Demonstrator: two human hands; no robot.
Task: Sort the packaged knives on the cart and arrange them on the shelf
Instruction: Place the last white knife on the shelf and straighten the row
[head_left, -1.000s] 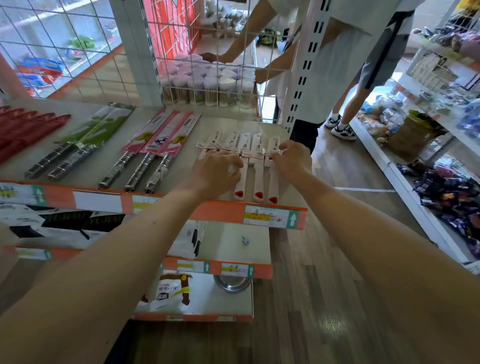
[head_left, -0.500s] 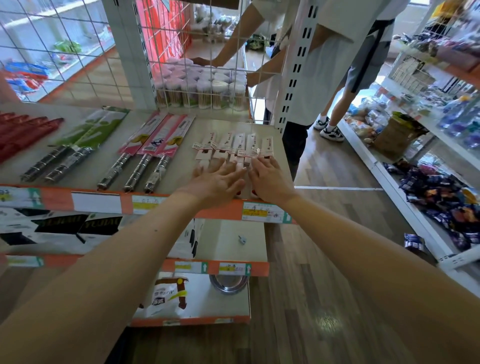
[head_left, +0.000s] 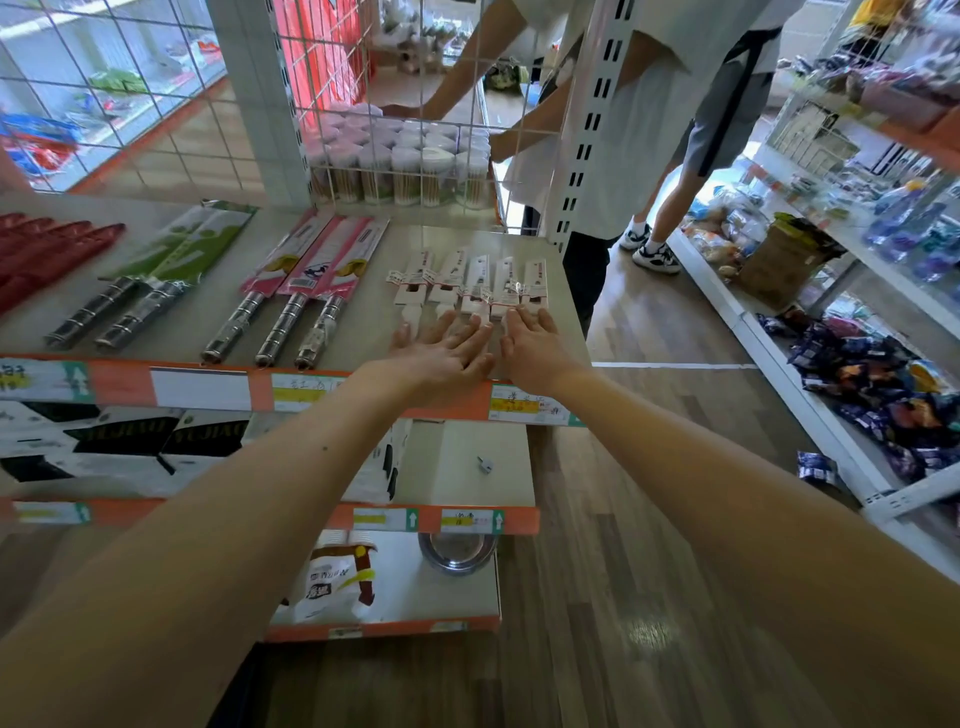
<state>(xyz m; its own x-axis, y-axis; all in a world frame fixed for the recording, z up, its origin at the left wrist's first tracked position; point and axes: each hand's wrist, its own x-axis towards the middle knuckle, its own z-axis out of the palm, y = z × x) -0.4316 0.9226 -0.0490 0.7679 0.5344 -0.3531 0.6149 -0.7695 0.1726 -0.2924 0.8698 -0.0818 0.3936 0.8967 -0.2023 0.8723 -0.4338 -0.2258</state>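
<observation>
White upward arrows (head_left: 79, 379) on green squares marked the price labels (head_left: 524, 408) along the orange shelf edge (head_left: 119, 384), while their handwriting, the gold capitals on the black-and-white boxes (head_left: 208, 436) and the bag's (head_left: 332, 582) characters were too blurred to read.

Bright, even and daylit, strongest toward the upper corners. Only faint, soft shadows. A small glare patch on the floor (head_left: 649, 631). Heavily bent and stretched at the edges; slightly soft throughout.
</observation>
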